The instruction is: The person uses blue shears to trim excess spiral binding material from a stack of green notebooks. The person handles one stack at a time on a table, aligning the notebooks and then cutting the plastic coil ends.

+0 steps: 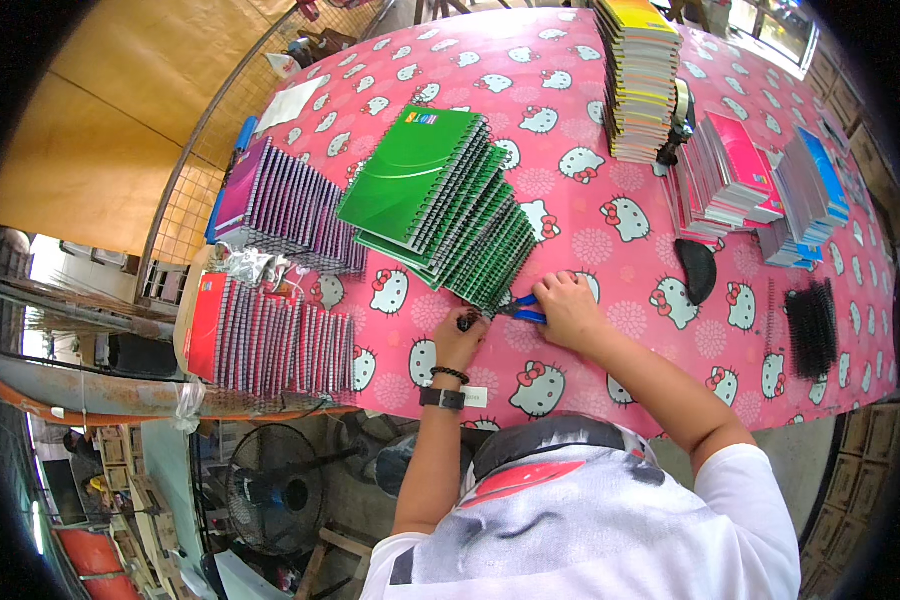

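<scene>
My right hand (567, 308) is closed around pliers with blue handles (526, 309). Their jaws point left at the near end of a tall stack of green spiral-bound notebooks (415, 180), which leans over the table in a slanting row. Just left of the pliers, my left hand (458, 342) is closed near the lowest green notebook. Something small and dark shows at its fingers, too small to name. A black band and a beaded bracelet circle the left wrist.
Purple notebooks (248, 195) and red notebooks (205, 325) stand in rows at left. Yellow notebooks (638, 90) are piled high at the back. Pink (735, 165) and blue booklets (820, 180) lie right, near a black curved object (697, 270) and black coils (812, 330). A fan (275, 490) stands below.
</scene>
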### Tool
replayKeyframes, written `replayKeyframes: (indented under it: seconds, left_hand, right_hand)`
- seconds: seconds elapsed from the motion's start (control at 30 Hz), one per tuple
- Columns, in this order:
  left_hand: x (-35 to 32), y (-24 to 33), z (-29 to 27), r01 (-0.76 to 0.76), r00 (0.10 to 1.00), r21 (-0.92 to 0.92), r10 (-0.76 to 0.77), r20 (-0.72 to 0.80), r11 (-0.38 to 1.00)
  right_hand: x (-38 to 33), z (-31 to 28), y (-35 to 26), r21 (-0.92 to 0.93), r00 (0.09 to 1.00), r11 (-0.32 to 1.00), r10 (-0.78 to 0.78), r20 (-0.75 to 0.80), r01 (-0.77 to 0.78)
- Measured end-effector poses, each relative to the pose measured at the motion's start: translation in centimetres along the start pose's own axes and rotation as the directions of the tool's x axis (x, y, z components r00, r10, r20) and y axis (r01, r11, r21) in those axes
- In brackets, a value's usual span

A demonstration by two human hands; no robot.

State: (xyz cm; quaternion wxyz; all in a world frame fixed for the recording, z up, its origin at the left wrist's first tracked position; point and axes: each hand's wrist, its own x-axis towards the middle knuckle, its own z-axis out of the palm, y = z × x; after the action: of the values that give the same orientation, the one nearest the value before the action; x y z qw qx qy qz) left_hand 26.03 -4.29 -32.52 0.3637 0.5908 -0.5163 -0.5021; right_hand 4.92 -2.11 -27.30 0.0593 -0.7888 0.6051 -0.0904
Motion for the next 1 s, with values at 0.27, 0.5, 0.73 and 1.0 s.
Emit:
replayKeyframes:
  seconds: [0.27,0.5,0.73,1.0]
  left_hand:
    - [-0.1,-0.1,0.5,-0.09,0.995,0.113,0.093,-0.021,0.99]
    - [-0.3,0.3,0.8,-0.124,0.986,0.271,0.148,-0.071,0.954]
    - [-0.4,0.2,1.6,-0.258,0.945,0.357,0.312,-0.101,0.898]
    - [-1.2,0.2,0.7,-0.341,0.912,0.525,0.409,-0.016,0.78]
  right_hand:
    - [0.8,0.0,-0.8,0.073,0.972,0.992,0.08,0.22,-0.099]
    - [0.3,-0.5,0.5,-0.076,0.998,0.997,0.005,0.06,-0.001]
    - [1.0,-0.7,-0.6,-0.156,0.997,0.987,-0.028,0.071,0.039]
    - [0.4,-1.1,0.2,0.081,0.988,0.994,0.063,0.14,-0.075]
